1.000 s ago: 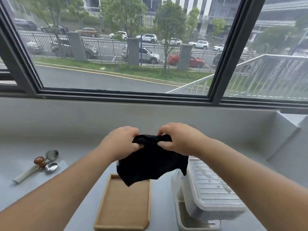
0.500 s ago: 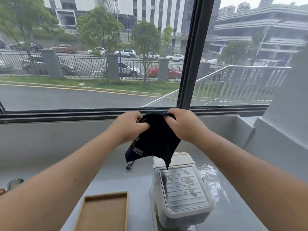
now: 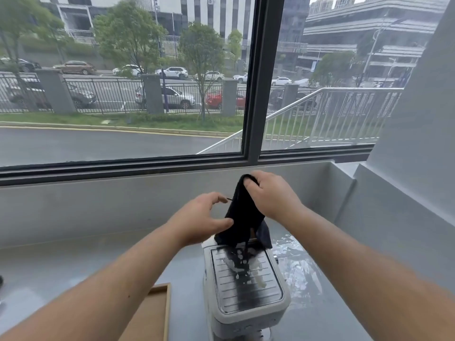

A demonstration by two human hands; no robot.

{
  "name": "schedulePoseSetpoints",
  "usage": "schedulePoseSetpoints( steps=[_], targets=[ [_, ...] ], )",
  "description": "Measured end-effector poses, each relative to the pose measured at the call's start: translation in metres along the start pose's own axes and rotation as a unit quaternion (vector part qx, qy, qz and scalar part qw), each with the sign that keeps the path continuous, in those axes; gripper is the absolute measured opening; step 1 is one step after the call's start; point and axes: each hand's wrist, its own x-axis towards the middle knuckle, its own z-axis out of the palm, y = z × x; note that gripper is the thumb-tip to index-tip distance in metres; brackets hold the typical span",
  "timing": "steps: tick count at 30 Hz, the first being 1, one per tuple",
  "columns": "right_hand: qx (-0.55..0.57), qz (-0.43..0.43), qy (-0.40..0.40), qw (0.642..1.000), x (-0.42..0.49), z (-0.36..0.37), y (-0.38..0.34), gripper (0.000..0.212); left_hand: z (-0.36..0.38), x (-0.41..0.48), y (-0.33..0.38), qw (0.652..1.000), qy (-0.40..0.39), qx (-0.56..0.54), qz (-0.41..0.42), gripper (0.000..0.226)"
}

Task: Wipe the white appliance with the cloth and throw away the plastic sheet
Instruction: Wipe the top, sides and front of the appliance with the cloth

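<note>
Hanging from the right hand [image 3: 269, 193], the black cloth [image 3: 242, 217] is pinched at its top edge between the curled fingers and thumb, the hand closed tight on the fabric. Cloth drapes downward in a narrow fold, its lower corners spreading out and reaching the back edge of the white appliance [image 3: 243, 291]; whether the hem actually touches the top cannot be told. Left hand [image 3: 202, 217] sits lower and to the left of the cloth, fingers half curled and spread, thumb tip pressed against the side of the hanging fabric at mid-height; a full grasp is not visible, only thumb contact. Appliance stands on the grey counter [image 3: 73, 262] directly below both hands, its top a ribbed metal grille panel with pale smears and a dark reflection of the cloth. Plastic sheet [image 3: 298, 267], clear and crinkled, lies flat on the counter just right of the appliance, touching or nearly touching its side. Wooden tray [image 3: 157, 313] rests on the counter to the left of the appliance, near but apart from it, partly hidden by the left forearm. Window [image 3: 123, 94] runs along the back of the counter.
</note>
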Motion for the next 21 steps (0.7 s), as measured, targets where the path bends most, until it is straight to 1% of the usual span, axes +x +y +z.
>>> schedulePoseSetpoints(
  steps=[4, 6, 7, 9, 10, 11, 12, 13, 14, 16, 18, 20, 21],
  targets=[
    [-0.012, 0.017, -0.057, 0.998, -0.011, 0.028, 0.018, 0.034, 0.046, -0.010, -0.033, 0.999, 0.007, 0.005, -0.042, 0.095],
    [-0.009, 0.045, -0.089, 0.995, -0.015, 0.044, 0.026, 0.040, 0.071, -0.015, -0.046, 0.998, 0.019, -0.008, -0.061, 0.101],
    [-0.005, 0.065, -0.107, 0.992, -0.017, 0.051, 0.030, 0.046, 0.081, -0.018, -0.051, 0.998, 0.024, -0.017, -0.064, 0.099],
    [0.001, 0.097, -0.151, 0.984, -0.021, 0.068, 0.036, 0.057, 0.100, -0.023, -0.055, 0.997, 0.044, -0.039, -0.046, 0.084],
    [0.000, 0.105, -0.170, 0.980, -0.023, 0.076, 0.039, 0.058, 0.107, -0.024, -0.054, 0.996, 0.061, -0.051, -0.030, 0.073],
    [-0.005, 0.107, -0.183, 0.977, -0.025, 0.083, 0.042, 0.054, 0.113, -0.026, -0.052, 0.995, 0.080, -0.061, -0.018, 0.064],
    [-0.017, 0.100, -0.188, 0.977, -0.026, 0.090, 0.046, 0.047, 0.118, -0.026, -0.051, 0.992, 0.100, -0.072, -0.011, 0.059],
    [-0.032, 0.090, -0.187, 0.978, -0.027, 0.095, 0.049, 0.038, 0.124, -0.027, -0.050, 0.990, 0.115, -0.079, -0.011, 0.059],
    [-0.038, 0.078, -0.183, 0.979, -0.028, 0.099, 0.051, 0.035, 0.129, -0.028, -0.050, 0.990, 0.121, -0.076, -0.017, 0.062],
    [-0.027, 0.051, -0.179, 0.982, -0.028, 0.108, 0.054, 0.046, 0.138, -0.030, -0.052, 0.991, 0.119, -0.053, -0.040, 0.073],
    [-0.028, 0.015, -0.213, 0.977, -0.029, 0.118, 0.056, 0.054, 0.142, -0.031, -0.053, 0.990, 0.123, -0.038, -0.056, 0.081],
    [-0.081, -0.021, -0.269, 0.960, -0.033, 0.129, 0.059, 0.062, 0.141, -0.029, -0.052, 0.990, 0.123, -0.009, -0.063, 0.087],
    [-0.112, -0.040, -0.281, 0.952, -0.035, 0.134, 0.061, 0.065, 0.140, -0.028, -0.051, 0.991, 0.118, 0.010, -0.068, 0.091]
  ],
)
